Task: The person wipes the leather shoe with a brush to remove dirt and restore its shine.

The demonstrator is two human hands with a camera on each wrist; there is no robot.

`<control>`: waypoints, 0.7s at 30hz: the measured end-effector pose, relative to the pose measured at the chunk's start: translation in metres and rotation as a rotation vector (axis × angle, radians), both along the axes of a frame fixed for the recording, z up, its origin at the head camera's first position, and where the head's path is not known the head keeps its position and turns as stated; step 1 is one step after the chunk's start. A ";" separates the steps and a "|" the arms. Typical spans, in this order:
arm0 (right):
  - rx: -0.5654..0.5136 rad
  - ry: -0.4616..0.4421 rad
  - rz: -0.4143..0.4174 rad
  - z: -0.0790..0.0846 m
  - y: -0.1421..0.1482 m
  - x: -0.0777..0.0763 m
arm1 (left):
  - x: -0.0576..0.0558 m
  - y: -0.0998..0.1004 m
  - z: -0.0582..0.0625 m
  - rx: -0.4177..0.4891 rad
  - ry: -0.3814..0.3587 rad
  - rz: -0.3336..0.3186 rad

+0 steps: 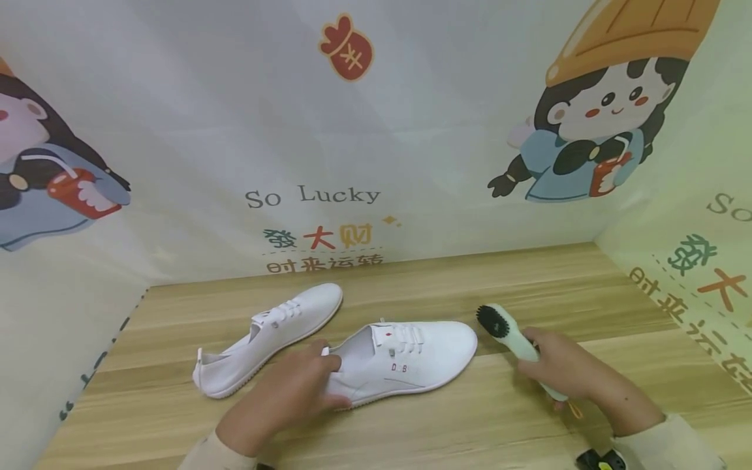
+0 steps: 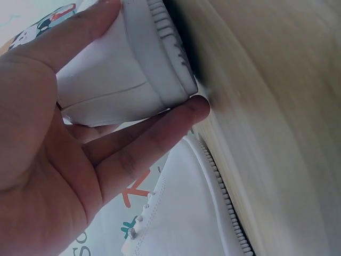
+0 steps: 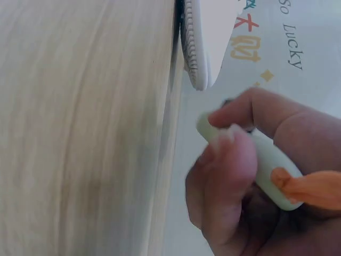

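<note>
Head view: holds nearer white lace-up shoe (image 1: 437, 356) at wood-grain tabletop (image 1: 446, 431), clamping heel in left hand (image 1: 294, 385); grips pale-green shoe brush (image 1: 518, 341) in right hand (image 1: 561, 365), just off toe. Left-wrist view: cannot tell sole's full contact with tabletop; best to steady heel firmly. Right-wrist view: clasps handle; best to turn bristles toward upper.

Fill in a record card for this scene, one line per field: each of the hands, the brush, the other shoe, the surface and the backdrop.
Left hand: holds a white laced shoe at its heel end
Right hand: grips a pale green brush
Brush bristles: black, apart from the shoe
Other shoe: white, laced, untouched
Surface: wood-grain
Backdrop: pale, printed "So Lucky"
</note>
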State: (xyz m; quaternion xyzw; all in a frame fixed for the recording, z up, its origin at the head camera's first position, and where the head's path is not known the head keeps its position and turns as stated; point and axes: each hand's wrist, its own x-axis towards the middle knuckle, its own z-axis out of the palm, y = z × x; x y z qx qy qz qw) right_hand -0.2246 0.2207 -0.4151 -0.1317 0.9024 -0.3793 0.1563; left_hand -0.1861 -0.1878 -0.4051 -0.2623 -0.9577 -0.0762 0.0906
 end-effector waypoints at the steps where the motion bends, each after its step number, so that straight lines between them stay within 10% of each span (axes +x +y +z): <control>1: 0.004 0.013 -0.013 0.001 -0.001 0.000 | 0.000 0.000 0.000 0.000 -0.007 0.003; 21: 0.074 0.282 -0.095 0.033 -0.026 0.020 | 0.008 0.011 0.009 0.151 -0.371 -0.127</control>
